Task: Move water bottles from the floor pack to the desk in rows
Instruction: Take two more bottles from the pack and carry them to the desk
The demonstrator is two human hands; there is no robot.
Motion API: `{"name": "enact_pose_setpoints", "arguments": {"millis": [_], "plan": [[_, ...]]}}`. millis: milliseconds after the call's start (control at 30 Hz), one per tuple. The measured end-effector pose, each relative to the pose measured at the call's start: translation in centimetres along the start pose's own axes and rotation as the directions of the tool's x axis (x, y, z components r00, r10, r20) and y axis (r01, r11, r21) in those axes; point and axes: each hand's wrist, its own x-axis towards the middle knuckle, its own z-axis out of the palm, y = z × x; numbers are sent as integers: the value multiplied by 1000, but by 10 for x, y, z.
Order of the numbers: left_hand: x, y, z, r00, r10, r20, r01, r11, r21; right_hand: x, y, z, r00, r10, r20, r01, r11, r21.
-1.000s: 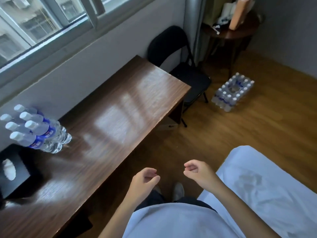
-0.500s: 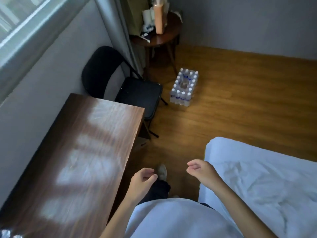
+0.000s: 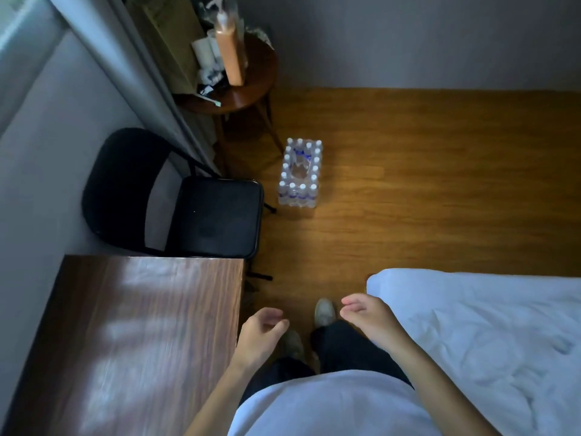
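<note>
A plastic-wrapped pack of water bottles (image 3: 300,173) stands on the wooden floor ahead, with a torn gap in the middle of its top. The brown wooden desk (image 3: 132,335) fills the lower left; no bottles show on the part in view. My left hand (image 3: 261,333) hangs by the desk's right edge, fingers loosely curled, holding nothing. My right hand (image 3: 366,314) hovers beside the bed corner, fingers loosely curled and empty. Both hands are far from the pack.
A black folding chair (image 3: 207,215) stands between the desk and the pack. A round side table (image 3: 251,89) with a tall orange pump bottle (image 3: 229,51) sits behind the pack. A white bed (image 3: 487,341) borders the right. My feet are on the floor between desk and bed.
The view has swung right, away from the bottles standing on the desk, and now faces the floor pack. Both hands stay empty and loosely curled in front of me.
</note>
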Motion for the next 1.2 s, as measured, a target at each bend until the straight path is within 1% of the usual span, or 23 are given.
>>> {"name": "enact_pose_setpoints", "arguments": {"millis": [100, 267, 433, 667, 833, 933, 1033, 1200], "plan": [[32, 16, -10, 1000, -6, 21, 5, 1000, 19, 27, -18, -5, 1000, 13, -5, -13, 999, 50], [88, 51, -17, 999, -31, 27, 30, 999, 31, 82, -53, -28, 1000, -4, 4, 4, 998, 62], [147, 106, -21, 999, -29, 16, 29, 999, 39, 142, -92, -65, 999, -32, 18, 31, 999, 36], [228, 186, -27, 1000, 2, -8, -1, 998, 63, 217, -146, -117, 999, -43, 22, 41, 995, 87], [277, 226, -36, 1000, -9, 5, 8, 998, 65, 267, -172, -139, 999, 12, 33, -16, 994, 112], [309, 247, -42, 999, -32, 13, 31, 998, 48, 299, -190, -149, 999, 16, 45, -21, 994, 110], [345, 265, -51, 998, -51, 35, 49, 997, 66, 331, -212, -157, 999, 35, 30, -38, 993, 109], [417, 300, -76, 995, -44, 85, 35, 994, 108, 388, -253, -167, 997, 72, -2, -71, 991, 117]]}}
